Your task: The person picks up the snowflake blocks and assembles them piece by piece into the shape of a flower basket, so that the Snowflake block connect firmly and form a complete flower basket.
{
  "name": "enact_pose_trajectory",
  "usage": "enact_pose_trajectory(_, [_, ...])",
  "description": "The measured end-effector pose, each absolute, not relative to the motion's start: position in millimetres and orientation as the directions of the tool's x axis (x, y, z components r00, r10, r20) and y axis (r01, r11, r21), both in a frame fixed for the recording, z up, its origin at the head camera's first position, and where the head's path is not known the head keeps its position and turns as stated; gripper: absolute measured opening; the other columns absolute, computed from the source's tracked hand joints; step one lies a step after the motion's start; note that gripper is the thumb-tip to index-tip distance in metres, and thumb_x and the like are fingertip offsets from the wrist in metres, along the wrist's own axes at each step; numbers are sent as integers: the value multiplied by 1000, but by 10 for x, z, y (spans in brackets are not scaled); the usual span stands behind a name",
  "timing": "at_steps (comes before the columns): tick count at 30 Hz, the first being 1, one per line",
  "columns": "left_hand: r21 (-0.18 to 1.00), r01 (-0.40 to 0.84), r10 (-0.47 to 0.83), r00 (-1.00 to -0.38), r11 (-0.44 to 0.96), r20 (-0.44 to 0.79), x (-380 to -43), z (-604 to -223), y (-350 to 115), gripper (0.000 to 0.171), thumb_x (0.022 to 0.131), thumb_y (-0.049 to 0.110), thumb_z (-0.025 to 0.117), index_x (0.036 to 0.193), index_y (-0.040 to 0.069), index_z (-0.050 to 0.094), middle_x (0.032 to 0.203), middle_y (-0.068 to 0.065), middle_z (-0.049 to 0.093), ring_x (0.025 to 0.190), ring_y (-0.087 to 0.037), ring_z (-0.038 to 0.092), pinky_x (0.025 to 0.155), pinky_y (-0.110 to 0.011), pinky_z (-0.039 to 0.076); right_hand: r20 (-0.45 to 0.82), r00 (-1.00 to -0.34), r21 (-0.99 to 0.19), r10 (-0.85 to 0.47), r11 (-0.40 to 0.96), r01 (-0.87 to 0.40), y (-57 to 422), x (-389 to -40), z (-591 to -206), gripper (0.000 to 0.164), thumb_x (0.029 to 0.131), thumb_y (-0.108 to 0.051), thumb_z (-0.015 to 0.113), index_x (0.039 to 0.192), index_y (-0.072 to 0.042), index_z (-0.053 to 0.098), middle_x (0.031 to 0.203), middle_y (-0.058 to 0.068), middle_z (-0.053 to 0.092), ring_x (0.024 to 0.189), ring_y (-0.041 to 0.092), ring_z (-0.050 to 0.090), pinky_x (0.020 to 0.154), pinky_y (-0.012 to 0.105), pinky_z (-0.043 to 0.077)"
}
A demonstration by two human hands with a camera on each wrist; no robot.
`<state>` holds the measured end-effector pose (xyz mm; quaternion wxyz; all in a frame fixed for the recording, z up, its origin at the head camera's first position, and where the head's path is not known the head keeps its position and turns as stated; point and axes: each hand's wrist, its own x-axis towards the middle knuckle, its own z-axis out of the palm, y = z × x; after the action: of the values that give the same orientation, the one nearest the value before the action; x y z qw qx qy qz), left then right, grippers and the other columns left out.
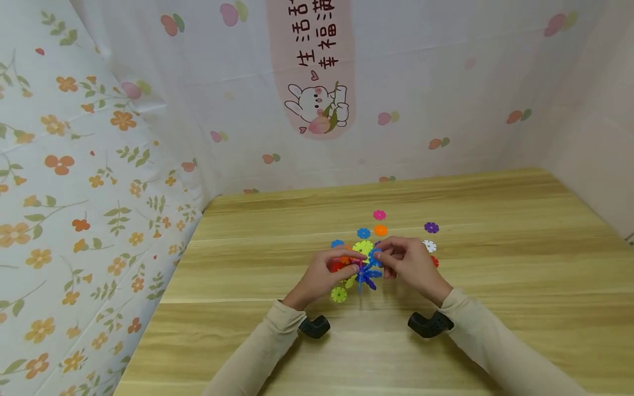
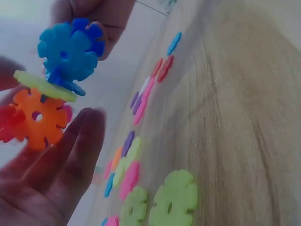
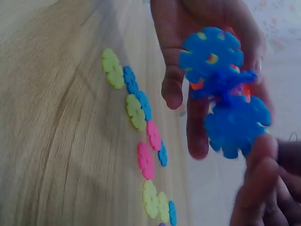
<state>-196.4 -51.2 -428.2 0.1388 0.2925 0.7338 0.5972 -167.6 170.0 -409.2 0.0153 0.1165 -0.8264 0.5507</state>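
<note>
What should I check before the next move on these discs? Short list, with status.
1. Left hand steadying the joined discs: ok.
2. Right hand pinching a blue disc by its edge: ok.
3. Joined discs held up off the table: ok.
4. Blue disc's slot fully seated: cannot tell; the joint is blurred in the right wrist view.
5. Loose discs left for adding, such as the yellow-green disc lying flat: ok.

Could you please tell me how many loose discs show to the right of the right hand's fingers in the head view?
3: a purple disc, farthest back; a white disc, nearer; a red disc, nearest, partly hidden by the right hand. Others may be hidden behind it.
</note>
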Motion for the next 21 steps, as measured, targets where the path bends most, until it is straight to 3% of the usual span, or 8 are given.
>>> enact_pose_trajectory(3, [947, 290, 636, -759, 136, 141, -1970, -4268, -503, 22, 99, 15, 62, 120, 12, 69, 124, -7, 67, 101, -11, 64, 95, -36, 53, 154, -951, -887, -269, 386, -253, 1690, -1668, -4089, 13, 95, -6, 67, 104, 1, 72, 69, 14, 67, 51, 16, 61, 51, 30, 55])
enact_pose_trajectory(6, [946, 297, 642, -753, 133, 146, -1959, -4284, -486, 16, 98, 13, 62, 113, 13, 67, 123, -7, 68, 120, -12, 58, 111, -46, 41, 146, -943, -893, -300, 370, -257, 1666, -1657, -4096, 13, 95, -8, 67, 104, 0, 71, 70, 13, 68, 52, 20, 62, 52, 32, 56])
enact_pose_trajectory(11, [950, 284, 669, -732, 129, 128, -1936, -4327, -476, 16, 100, 11, 59, 113, 9, 68, 126, -10, 67, 123, -17, 58, 112, -40, 42, 124, -957, -925, -261, 318, -207, 1649, -1644, -4093, 11, 97, -7, 64, 102, 3, 67, 72, 16, 69, 54, 22, 64, 53, 31, 57])
enact_pose_trajectory(14, [953, 268, 682, -724, 140, 103, -1931, -4330, -472, 22, 101, 14, 57, 119, 12, 70, 132, -6, 67, 129, -15, 57, 112, -36, 43, 105, -960, -924, -260, 331, -191, 1689, -1644, -4094, 14, 101, -11, 59, 101, 2, 67, 74, 18, 68, 56, 23, 64, 50, 28, 53])
enact_pose_trajectory(21, [952, 238, 659, -751, 193, 54, -1929, -4331, -501, 28, 99, 19, 63, 124, 12, 70, 128, 3, 69, 129, -12, 53, 113, -44, 38, 101, -972, -886, -212, 426, -185, 1985, -1669, -4106, 24, 104, -21, 55, 104, -1, 69, 86, 22, 69, 62, 29, 64, 45, 30, 48])
